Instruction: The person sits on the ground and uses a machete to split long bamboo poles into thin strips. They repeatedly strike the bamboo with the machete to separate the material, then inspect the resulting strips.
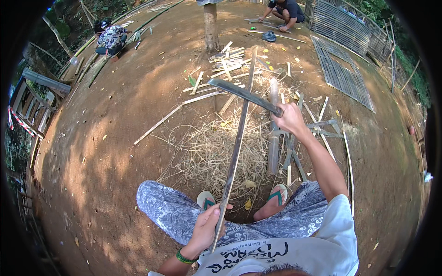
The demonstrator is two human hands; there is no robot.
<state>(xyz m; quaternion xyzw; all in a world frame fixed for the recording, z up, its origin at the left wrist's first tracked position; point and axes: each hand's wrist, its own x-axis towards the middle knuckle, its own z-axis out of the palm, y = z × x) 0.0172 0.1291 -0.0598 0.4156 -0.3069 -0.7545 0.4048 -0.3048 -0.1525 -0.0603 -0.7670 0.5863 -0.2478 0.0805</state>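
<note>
My left hand (pixel 208 226) is closed round the lower end of a long bamboo strip (pixel 236 147), close to my lap. The strip slants up and away from me over the ground. My right hand (pixel 290 118) grips the handle end of a machete (pixel 244 94) with a dark, curved blade. Its blade points to the left and crosses the strip's upper part; whether the edge touches the strip I cannot tell. Under the strip, between my sandalled feet and beyond, lies a heap of thin bamboo shavings (pixel 221 152).
Split bamboo pieces (pixel 230 62) lie piled before a tree trunk (pixel 211 27). Right of the shavings are a bamboo tube (pixel 273 152) and crossed strips (pixel 294 142). Slatted bamboo panels (pixel 343 73) lie at the far right. Two people (pixel 112 37) (pixel 287 14) crouch farther off.
</note>
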